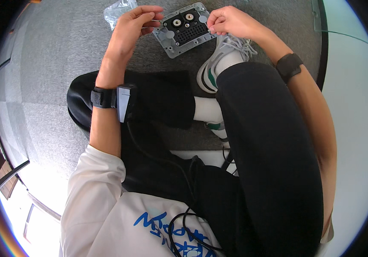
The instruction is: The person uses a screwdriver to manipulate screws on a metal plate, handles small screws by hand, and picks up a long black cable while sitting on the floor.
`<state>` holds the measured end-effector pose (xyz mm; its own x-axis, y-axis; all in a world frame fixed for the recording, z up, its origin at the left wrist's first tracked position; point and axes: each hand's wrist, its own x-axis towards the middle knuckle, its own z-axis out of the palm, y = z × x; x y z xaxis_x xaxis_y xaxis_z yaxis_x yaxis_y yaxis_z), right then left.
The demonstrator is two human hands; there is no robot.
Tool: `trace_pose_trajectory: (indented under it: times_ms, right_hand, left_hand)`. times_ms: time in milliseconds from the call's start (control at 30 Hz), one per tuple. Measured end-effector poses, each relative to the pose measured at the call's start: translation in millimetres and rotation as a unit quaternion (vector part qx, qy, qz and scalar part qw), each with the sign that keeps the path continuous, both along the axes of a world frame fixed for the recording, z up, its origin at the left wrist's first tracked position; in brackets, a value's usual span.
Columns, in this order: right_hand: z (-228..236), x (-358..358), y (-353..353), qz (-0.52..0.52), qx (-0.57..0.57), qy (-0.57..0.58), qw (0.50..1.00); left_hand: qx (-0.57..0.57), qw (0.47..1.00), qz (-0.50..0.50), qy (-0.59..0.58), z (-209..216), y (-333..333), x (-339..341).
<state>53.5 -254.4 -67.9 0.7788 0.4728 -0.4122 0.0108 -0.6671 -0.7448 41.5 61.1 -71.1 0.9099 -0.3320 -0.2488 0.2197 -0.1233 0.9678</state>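
A grey metal housing plate (173,52) lies tilted on the carpet at the far middle. Set into it is a black panel (188,35) with two round metal-centred fittings and a grid of small holes. At the plate's left edge is my left hand (139,21), its fingers loosely stretched and apart; whether the fingertips touch the rim I cannot tell. My right hand (231,22) is at the right edge, thumb and fingers pinched together by the plate's corner. Anything between those fingertips is too small or hidden to name.
A crumpled clear plastic bag (119,12) lies left of the plate, on the grey carpet (51,64). My grey-white shoe (224,53) is close to the plate's near right corner. A pale glass-like panel (351,64) borders the right side.
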Motion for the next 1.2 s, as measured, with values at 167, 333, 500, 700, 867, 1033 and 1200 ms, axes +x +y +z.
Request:
trace_pose_trajectory:
  times_ms: [167,333,500,700,867,1033,1200]
  right_hand:
    - [13,-2,10,-0.028,-0.026,0.040,0.998]
    - [14,-6,11,-0.053,-0.032,0.034,0.998]
    - [7,-7,11,-0.056,-0.032,-0.016,0.998]
    - [-4,-7,8,0.007,-0.080,-0.103,0.991]
    - [-2,-5,15,-0.052,-0.037,-0.026,0.998]
    - [9,-4,18,-0.036,-0.044,-0.030,0.998]
    - [9,-2,23,-0.070,-0.045,0.004,0.997]
  left_hand:
    - [-0.008,1.000,0.001,0.006,-3,7,3]
    - [0.000,1.000,0.011,-0.005,-12,22,12]
    - [0.024,0.999,0.017,-0.028,-6,34,13]
    - [0.020,0.998,0.031,-0.044,2,47,17]
    - [0.042,0.997,0.040,-0.048,1,49,15]
    - [0.040,0.998,0.042,-0.039,4,48,16]
    - [0.024,0.998,0.045,-0.042,-1,55,19]
